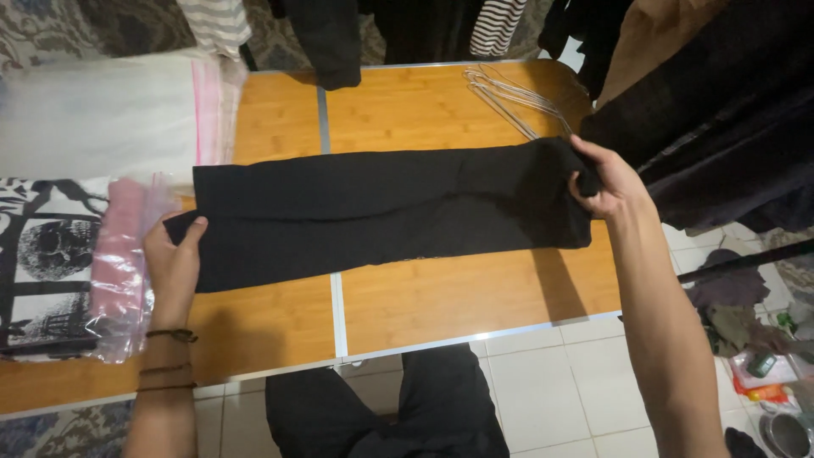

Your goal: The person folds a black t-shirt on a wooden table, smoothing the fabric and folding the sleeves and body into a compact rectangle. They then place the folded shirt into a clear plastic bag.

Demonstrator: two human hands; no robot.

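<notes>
A black garment (381,212), folded into a long band, lies stretched across a wooden folding table (441,297). My left hand (174,259) pinches its left end near the table's left part. My right hand (604,180) grips the right end, lifted slightly off the table near the right edge. Both hands hold the cloth taut between them.
Clear plastic bags with pink strips (127,263) and a black-and-white printed cloth (47,263) lie at the left. Wire hangers (517,97) rest at the back right. Dark clothes (729,119) hang at the right and back. Clutter (755,356) sits on the tiled floor.
</notes>
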